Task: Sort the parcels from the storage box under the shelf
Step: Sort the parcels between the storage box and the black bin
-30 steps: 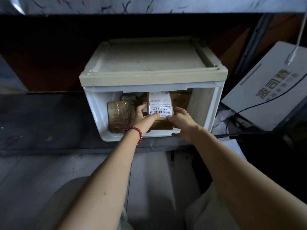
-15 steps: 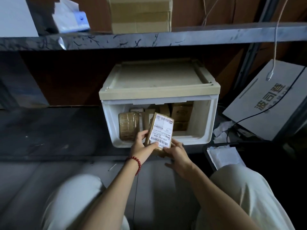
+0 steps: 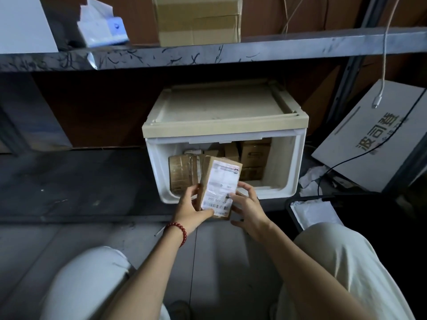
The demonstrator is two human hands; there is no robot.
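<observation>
A white storage box with a beige lid sits under the grey shelf, its front open. Inside stand a tape-wrapped brown parcel on the left and several small cardboard parcels behind. In front of the opening I hold a small cardboard parcel with a white barcode label facing me. My left hand, a red bead bracelet on its wrist, grips the parcel's lower left edge, thumb across the label's bottom. My right hand holds its right edge with curled fingers.
On the shelf stand a taped cardboard box and a white-blue pack. A white printed carton leans at the right, with a hanging cable. A dark bin with a white bag sits lower right. My knees frame the grey floor.
The labelled parcel has come out of the storage box toward me, held by both hands. The view has pulled back and now shows the shelf above.
</observation>
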